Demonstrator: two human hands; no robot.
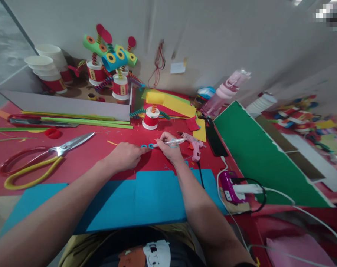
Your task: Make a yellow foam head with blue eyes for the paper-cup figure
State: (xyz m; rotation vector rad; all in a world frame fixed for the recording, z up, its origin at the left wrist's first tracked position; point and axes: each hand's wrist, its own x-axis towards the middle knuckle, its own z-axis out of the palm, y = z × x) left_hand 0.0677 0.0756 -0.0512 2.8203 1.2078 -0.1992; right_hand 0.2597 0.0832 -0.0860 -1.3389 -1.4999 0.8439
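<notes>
My right hand (170,148) is closed around a clear-barrelled pen (174,141), its tip at a small blue paper ring (151,146) on the red tabletop (98,155). A second blue ring (143,146) lies just left of it. My left hand (126,157) rests on the table with the index finger stretched out to the rings. Behind the hands stands a paper-cup figure (151,118) with green spring arms and a yellow paper roll (155,98) on top. Right of my right hand lies a pink glue gun (195,146).
Large scissors (57,152) lie at the left, near a utility knife (43,121) and green paper strips (87,122). A box (65,105) holds cups and finished figures. At the right are a phone (215,138), a purple power adapter (230,187), cables, and a green board (268,159). Blue paper (157,200) covers the front edge.
</notes>
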